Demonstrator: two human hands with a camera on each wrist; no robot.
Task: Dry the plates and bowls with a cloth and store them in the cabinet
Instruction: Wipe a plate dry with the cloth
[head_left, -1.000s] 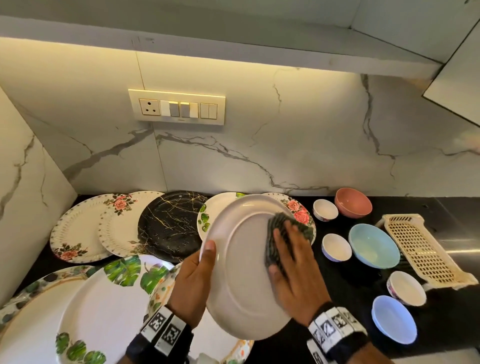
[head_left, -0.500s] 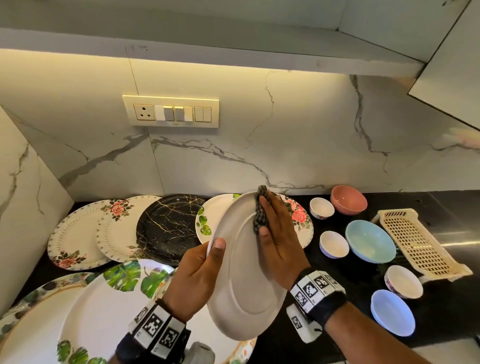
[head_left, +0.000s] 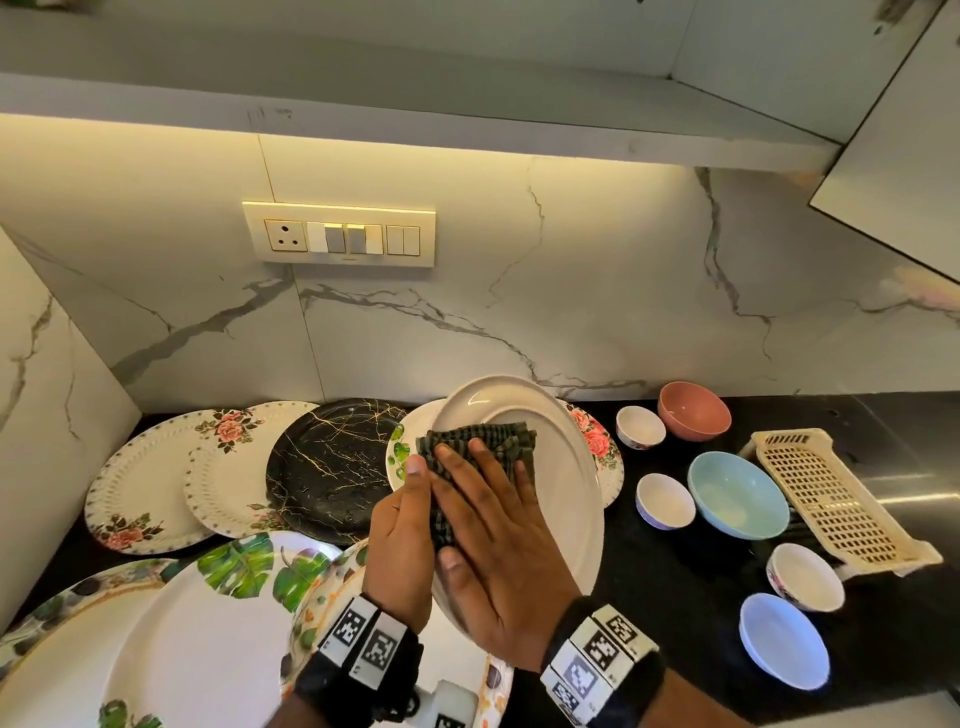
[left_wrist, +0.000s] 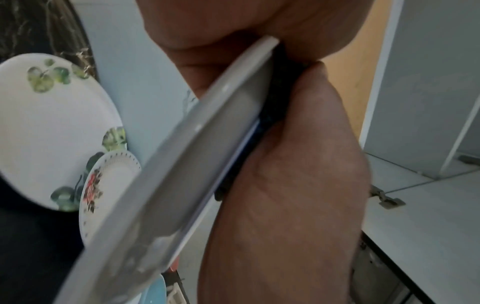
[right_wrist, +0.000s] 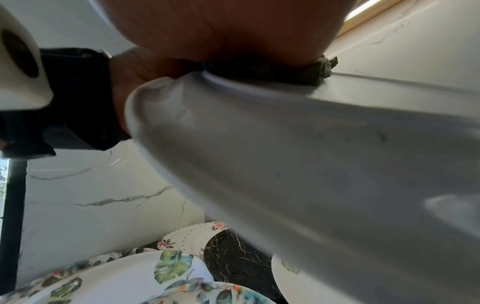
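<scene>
Up close, a plain white plate (head_left: 566, 467) is tilted on edge above the counter, at lower centre of the head view.
Left hand (head_left: 400, 545) grips its rim, thumb on top; right hand (head_left: 498, 551) lies flat, fingers straight, pressing a dark ribbed cloth (head_left: 483, 441) against it. Farther right, glossy round bowls (head_left: 737, 493) sit empty on the black counter (head_left: 675, 597) beside a perforated cream basket (head_left: 831, 504).

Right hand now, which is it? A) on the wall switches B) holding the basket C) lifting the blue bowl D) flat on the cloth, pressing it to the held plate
D: in the head view the right hand lies with straight fingers on the cloth, pressed against the plate that the left hand grips at its edge.
</scene>
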